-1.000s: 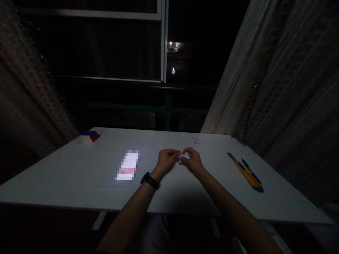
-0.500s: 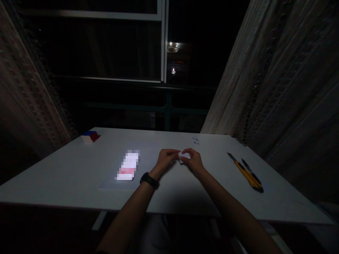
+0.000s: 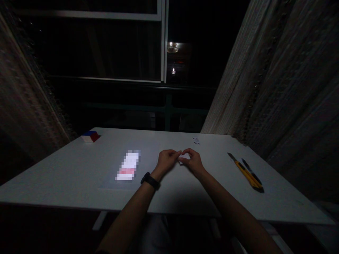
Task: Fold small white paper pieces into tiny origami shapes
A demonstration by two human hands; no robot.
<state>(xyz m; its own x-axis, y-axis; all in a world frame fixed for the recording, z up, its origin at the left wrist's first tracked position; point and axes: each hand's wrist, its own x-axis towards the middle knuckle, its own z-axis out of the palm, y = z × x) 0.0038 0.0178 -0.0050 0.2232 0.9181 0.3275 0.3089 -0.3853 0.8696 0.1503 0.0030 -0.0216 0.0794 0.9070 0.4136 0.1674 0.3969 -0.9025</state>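
Near the middle of the table, a small white piece of paper [image 3: 184, 158] is held between my two hands, partly hidden by the fingers. My left hand [image 3: 166, 161], with a dark watch on its wrist, pinches the paper's left side. On the other side, my right hand [image 3: 195, 163] curls its thumb and index finger round the paper, gripping it. The fingertips of both hands come very close together at the paper's upper left.
A bright pixelated rectangle [image 3: 129, 165], like a phone screen, lies on a pale sheet [image 3: 108, 185] at left. A colored puzzle cube [image 3: 90, 136] sits far left. To the right lie a yellow utility knife [image 3: 249, 174] and pen [image 3: 251, 170]. Small dark-marked scraps [image 3: 196, 141] lie behind my hands.
My left hand has shifted slightly right, and its fingertips have risen toward the right hand's. Less of the paper shows now. My right hand has hardly moved.
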